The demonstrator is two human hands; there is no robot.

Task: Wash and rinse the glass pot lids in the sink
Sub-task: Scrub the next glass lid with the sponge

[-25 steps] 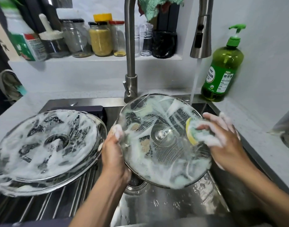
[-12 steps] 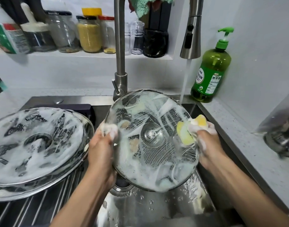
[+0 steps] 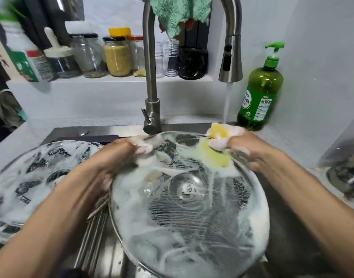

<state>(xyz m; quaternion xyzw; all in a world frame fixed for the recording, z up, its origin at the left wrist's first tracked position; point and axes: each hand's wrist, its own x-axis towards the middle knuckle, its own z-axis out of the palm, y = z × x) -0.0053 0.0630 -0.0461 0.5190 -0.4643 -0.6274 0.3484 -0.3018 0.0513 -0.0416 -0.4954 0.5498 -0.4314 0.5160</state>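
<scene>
Scrubbing still in hand, rinsing not yet begun.
I am tilting the soapy glass lid [image 3: 189, 207] over the sink [image 3: 288, 247], left hand [image 3: 120, 155] gripping its far rim, right hand [image 3: 238, 147] apparently squeezing the yellow sponge [image 3: 217, 133] at the edge under the running water [image 3: 227, 103]; another lathered lid [image 3: 38, 177] is waiting left.

The left hand [image 3: 120, 155] grips the far-left rim of a soapy glass lid [image 3: 190, 205]. The right hand [image 3: 242, 149] holds a yellow sponge [image 3: 218, 145] on the far rim. Another sudsy lid [image 3: 32, 181] lies left of the left hand.
</scene>
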